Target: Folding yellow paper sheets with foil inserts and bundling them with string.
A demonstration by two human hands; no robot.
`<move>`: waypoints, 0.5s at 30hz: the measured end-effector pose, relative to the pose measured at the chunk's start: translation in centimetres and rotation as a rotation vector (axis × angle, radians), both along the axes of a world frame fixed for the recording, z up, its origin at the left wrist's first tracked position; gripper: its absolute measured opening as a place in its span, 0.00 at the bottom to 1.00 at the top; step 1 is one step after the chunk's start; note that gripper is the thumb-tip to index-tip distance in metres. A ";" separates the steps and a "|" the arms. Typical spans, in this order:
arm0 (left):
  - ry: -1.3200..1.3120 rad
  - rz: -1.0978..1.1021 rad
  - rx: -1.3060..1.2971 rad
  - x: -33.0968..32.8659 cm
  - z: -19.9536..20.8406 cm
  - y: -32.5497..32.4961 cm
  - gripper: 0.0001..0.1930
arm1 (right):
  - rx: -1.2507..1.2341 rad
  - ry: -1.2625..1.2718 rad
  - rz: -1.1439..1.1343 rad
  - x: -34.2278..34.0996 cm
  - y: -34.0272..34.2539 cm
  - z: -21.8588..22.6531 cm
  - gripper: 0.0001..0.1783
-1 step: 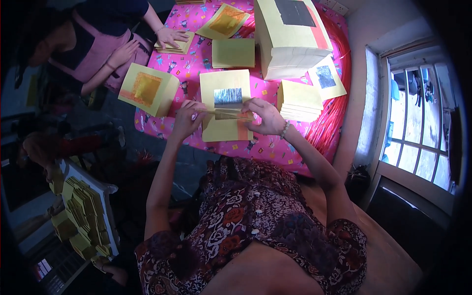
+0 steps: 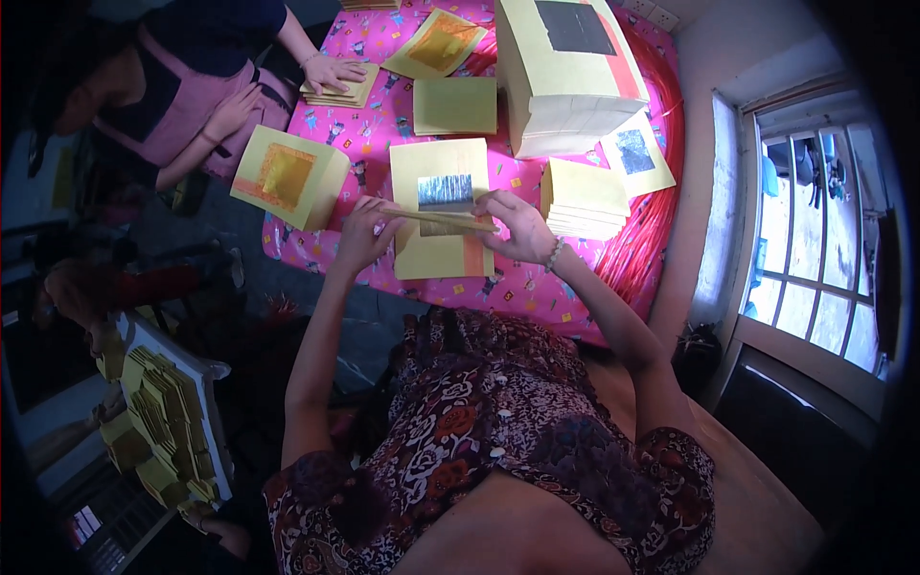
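Observation:
Between my two hands is a thin folded yellow paper [image 2: 436, 220], seen almost edge-on. My left hand [image 2: 364, 235] pinches its left end. At its other end, the fingers of my right hand [image 2: 517, 228] are closed, with a beaded bracelet at the wrist. Below the folded paper lies a flat yellow sheet [image 2: 436, 259] with a silver foil square [image 2: 445, 192] and an orange stripe; the folded paper hides part of the foil. Left of my hands is a yellow sheet with a gold foil square [image 2: 287, 174]. Folded yellow papers [image 2: 583, 196] are piled by my right hand.
A pink patterned cloth [image 2: 374, 144] covers the table. Beyond my hands stand a tall paper stack [image 2: 570, 105] and a low yellow pile [image 2: 455, 103]. Red strands [image 2: 628, 273] lie along the right edge. At left, a co-worker's hand [image 2: 333, 72] rests on folded papers.
The folded paper has turned slightly, from showing some of its face to nearly edge-on. Both hands stay in almost the same place.

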State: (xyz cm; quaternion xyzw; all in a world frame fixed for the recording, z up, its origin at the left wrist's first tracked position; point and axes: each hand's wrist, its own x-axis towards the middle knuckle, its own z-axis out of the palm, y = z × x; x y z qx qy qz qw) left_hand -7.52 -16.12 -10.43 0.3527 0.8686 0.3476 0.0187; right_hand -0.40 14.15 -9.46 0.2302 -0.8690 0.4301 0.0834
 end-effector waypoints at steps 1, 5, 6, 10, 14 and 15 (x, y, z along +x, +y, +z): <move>0.081 0.016 0.014 -0.4 -0.1 0.2 0.08 | 0.002 0.003 -0.003 -0.2 -0.1 -0.7 0.13; -0.060 0.108 0.062 -1.0 0.0 1.1 0.09 | -0.205 -0.179 -0.239 -0.9 -1.4 -2.2 0.16; -0.113 0.165 0.100 -1.1 -0.3 1.3 0.09 | -0.263 -0.266 -0.327 -1.2 -1.6 -2.3 0.16; -0.232 0.298 0.093 -1.5 -1.7 1.4 0.14 | -0.376 -0.358 -0.549 -1.4 -3.3 -3.2 0.16; -0.392 0.404 0.244 -1.3 -2.1 2.4 0.15 | -0.364 -0.343 -0.636 -1.8 -3.8 -3.5 0.17; -0.361 0.404 0.264 -1.2 -2.1 2.6 0.14 | -0.364 -0.344 -0.638 -1.8 -3.8 -3.5 0.17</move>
